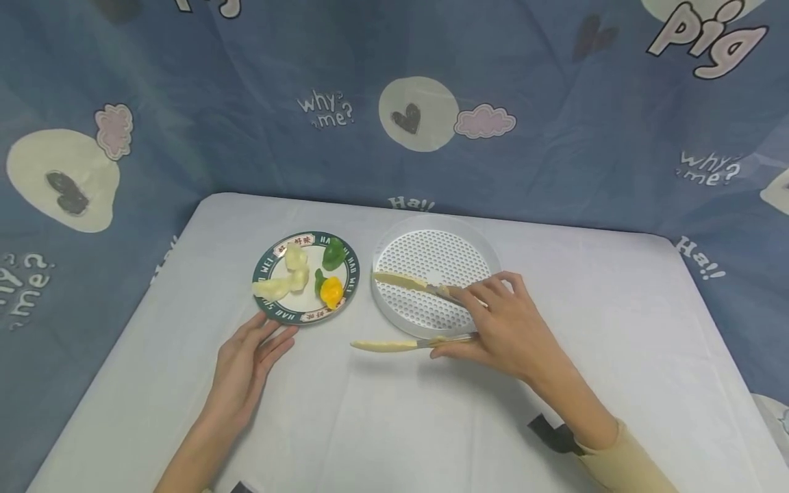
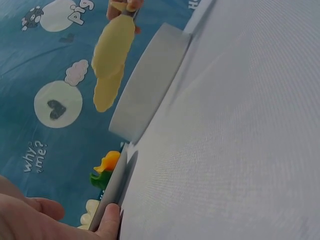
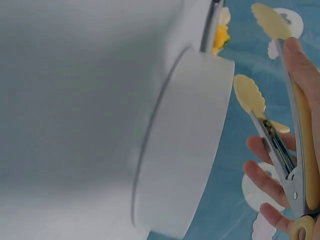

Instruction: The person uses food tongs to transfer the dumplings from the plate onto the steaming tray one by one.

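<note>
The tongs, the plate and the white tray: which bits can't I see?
- Head view: hinge end of the tongs, behind the right hand.
- Left wrist view: holes in the tray, hidden by its wall.
- Right wrist view: part of the plate, cut off by the top edge.

I see silver tongs (image 3: 298, 192) with pale-yellow tips (image 1: 388, 346). The plate (image 1: 353, 274) has white lettering around its green edge; the backdrop (image 1: 555, 171) is patterned blue.

I'd call this a makeshift tabletop set; whether in a home or a studio, I can't tell. Blue cartoon-print fabric (image 1: 567, 150) hangs at twelve o'clock and runs round to nine and three, lettered "pig" at two, behind a white-clothed table (image 1: 622, 308) where a green-rimmed plate (image 1: 353, 268) adds a kitchen touch.
</note>
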`<control>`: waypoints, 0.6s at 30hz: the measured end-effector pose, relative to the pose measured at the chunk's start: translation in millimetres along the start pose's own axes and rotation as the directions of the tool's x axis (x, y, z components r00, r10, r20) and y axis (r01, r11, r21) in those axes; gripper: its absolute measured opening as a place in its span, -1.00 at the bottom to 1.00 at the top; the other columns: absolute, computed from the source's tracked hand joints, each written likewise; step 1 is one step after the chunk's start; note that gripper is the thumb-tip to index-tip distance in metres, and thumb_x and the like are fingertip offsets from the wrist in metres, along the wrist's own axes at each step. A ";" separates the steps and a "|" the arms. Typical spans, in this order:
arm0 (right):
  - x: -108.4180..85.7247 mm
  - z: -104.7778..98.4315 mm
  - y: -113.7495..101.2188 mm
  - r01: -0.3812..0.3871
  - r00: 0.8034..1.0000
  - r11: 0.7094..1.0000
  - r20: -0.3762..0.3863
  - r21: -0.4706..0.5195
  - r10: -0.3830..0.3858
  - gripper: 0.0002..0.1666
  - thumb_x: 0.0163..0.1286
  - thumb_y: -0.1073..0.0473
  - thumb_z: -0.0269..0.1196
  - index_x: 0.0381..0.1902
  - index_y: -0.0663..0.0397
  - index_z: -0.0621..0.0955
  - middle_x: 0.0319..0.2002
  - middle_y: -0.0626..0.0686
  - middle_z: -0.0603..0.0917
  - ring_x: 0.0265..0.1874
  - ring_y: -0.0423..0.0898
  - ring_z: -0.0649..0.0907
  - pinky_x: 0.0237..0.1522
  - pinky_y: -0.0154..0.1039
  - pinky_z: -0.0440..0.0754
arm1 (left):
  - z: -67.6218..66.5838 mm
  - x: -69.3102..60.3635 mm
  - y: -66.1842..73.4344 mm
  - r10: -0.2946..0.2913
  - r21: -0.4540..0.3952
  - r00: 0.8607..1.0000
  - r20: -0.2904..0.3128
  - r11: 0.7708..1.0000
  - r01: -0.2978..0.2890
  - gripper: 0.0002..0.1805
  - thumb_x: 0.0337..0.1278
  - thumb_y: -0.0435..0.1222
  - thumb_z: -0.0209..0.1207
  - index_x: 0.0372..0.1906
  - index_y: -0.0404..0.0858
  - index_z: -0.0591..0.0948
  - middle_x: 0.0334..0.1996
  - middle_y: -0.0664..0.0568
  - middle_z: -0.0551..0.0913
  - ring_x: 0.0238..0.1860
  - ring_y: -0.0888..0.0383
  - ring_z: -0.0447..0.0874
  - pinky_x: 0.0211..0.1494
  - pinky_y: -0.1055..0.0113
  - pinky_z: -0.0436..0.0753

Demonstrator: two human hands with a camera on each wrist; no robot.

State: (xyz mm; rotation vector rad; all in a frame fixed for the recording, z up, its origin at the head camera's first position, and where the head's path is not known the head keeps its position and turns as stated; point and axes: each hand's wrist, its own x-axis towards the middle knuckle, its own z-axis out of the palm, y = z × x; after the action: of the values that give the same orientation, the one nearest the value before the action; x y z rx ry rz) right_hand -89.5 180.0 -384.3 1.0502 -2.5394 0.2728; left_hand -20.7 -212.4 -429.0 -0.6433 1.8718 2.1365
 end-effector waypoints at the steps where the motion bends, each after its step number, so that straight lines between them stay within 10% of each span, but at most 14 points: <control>1: 2.4 0.7 -0.9 0.003 1.000 1.000 0.003 -0.009 -0.003 0.10 0.01 -0.68 0.43 0.33 -0.13 0.66 -0.02 0.04 0.84 0.05 0.10 0.74 0.34 0.17 0.59 | -0.2 -0.1 0.0 0.004 -0.001 1.000 0.003 1.000 -0.004 -0.28 0.83 -0.06 -0.30 0.79 -0.17 -0.20 0.72 -0.11 0.15 0.29 0.47 0.65 0.53 0.54 0.65; 18: 47.5 12.6 -16.6 0.037 0.995 0.991 0.093 -0.131 -0.025 0.00 0.21 -0.73 0.28 0.30 -0.17 0.69 -0.05 0.00 0.85 0.13 0.16 0.73 0.33 0.20 0.64 | -2.0 0.4 -0.8 0.032 -0.003 0.999 0.020 0.999 -0.032 -0.27 0.83 -0.06 -0.28 0.79 -0.20 -0.21 0.72 -0.13 0.15 0.29 0.49 0.64 0.52 0.53 0.65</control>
State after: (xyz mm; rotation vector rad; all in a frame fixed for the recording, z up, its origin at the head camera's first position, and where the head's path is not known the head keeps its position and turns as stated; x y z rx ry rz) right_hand -112.0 134.1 -375.6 1.0723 -2.5791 0.0473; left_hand -20.3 -214.3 -430.1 -0.5943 1.8816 2.1577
